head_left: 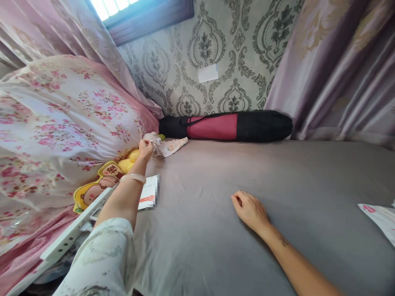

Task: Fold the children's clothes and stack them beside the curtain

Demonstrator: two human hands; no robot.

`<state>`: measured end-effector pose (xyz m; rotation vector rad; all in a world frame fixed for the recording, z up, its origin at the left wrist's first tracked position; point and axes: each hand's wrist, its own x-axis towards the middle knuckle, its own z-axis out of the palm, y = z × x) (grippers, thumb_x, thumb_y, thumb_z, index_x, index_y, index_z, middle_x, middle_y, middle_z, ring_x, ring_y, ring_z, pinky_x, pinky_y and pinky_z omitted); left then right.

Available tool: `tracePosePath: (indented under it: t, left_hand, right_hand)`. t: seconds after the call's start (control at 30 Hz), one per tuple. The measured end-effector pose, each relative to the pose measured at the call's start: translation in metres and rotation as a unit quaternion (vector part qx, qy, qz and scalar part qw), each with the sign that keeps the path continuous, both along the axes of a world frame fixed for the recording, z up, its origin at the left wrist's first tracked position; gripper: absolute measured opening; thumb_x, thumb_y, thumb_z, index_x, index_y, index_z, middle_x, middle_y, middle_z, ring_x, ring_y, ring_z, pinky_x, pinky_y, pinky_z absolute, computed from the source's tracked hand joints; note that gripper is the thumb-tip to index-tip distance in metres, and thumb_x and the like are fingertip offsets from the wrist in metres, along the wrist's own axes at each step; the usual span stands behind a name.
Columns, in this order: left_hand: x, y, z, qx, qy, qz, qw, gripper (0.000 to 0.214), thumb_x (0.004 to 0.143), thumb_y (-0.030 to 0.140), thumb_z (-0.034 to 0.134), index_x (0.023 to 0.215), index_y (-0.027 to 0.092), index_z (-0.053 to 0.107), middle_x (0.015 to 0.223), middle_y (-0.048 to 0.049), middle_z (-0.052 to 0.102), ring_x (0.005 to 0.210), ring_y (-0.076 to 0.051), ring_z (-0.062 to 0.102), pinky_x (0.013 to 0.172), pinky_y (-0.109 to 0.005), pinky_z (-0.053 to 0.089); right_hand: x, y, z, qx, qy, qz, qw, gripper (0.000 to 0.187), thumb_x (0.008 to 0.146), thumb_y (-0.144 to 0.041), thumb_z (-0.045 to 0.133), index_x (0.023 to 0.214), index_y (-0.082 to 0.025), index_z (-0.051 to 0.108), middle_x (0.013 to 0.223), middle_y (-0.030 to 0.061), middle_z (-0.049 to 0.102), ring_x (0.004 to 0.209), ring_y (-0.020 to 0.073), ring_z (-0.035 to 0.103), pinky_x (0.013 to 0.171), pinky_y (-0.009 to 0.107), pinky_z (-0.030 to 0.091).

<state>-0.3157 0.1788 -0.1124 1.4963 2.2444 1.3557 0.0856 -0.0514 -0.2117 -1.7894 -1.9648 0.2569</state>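
Observation:
My left hand (145, 149) reaches far across the grey bed sheet (247, 172) and is closed on a small pale patterned cloth (169, 146) lying beside the floral quilt (61, 123). A pale bangle sits on that wrist. My right hand (248, 209) rests knuckles-up on the sheet near the middle, its fingers curled under, with nothing visible in it.
A black and red roll bag (226, 126) lies against the patterned wall. A yellow cartoon fan (98, 185), a yellow soft toy (129, 162) and a white card (149, 193) lie by the quilt. A white rail (70, 230) is at lower left. Another cloth (381, 218) shows at right.

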Motion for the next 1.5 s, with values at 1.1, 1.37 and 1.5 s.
tracePosePath:
  t: [1.1, 1.37, 1.5]
  left_hand:
    - [0.253, -0.190, 0.122, 0.101, 0.169, -0.587, 0.785, 0.019, 0.078, 0.027, 0.058, 0.094, 0.016, 0.056, 0.084, -0.0007, 0.058, 0.070, -0.011, 0.050, 0.062, -0.021, 0.041]
    - [0.283, -0.197, 0.073, 0.088, 0.119, -0.593, 0.791, 0.026, 0.074, 0.036, 0.069, 0.091, 0.017, 0.063, 0.085, -0.0020, 0.063, 0.078, -0.014, 0.055, 0.072, -0.023, 0.044]
    - [0.307, -0.198, 0.046, 0.073, 0.054, -0.590, 0.802, 0.025, 0.081, 0.042, 0.063, 0.084, 0.017, 0.067, 0.074, -0.0005, 0.062, 0.068, -0.011, 0.053, 0.064, -0.021, 0.042]
  right_hand:
    - [0.072, -0.028, 0.121, 0.118, 0.473, 0.034, 0.872, 0.027, 0.078, -0.042, 0.064, 0.093, -0.019, 0.064, 0.080, 0.0019, 0.068, 0.069, 0.0154, 0.061, 0.062, 0.027, 0.049]
    - [0.109, -0.086, 0.175, 0.023, 0.337, -0.026, 0.941, 0.031, 0.080, -0.051, 0.062, 0.085, -0.021, 0.069, 0.057, -0.0013, 0.059, 0.046, 0.0113, 0.049, 0.041, 0.023, 0.035]
    - [0.135, -0.079, 0.161, -0.044, 0.250, -0.027, 0.967, 0.034, 0.079, -0.053, 0.060, 0.079, -0.020, 0.069, 0.064, -0.0002, 0.063, 0.053, 0.0125, 0.053, 0.047, 0.024, 0.039]
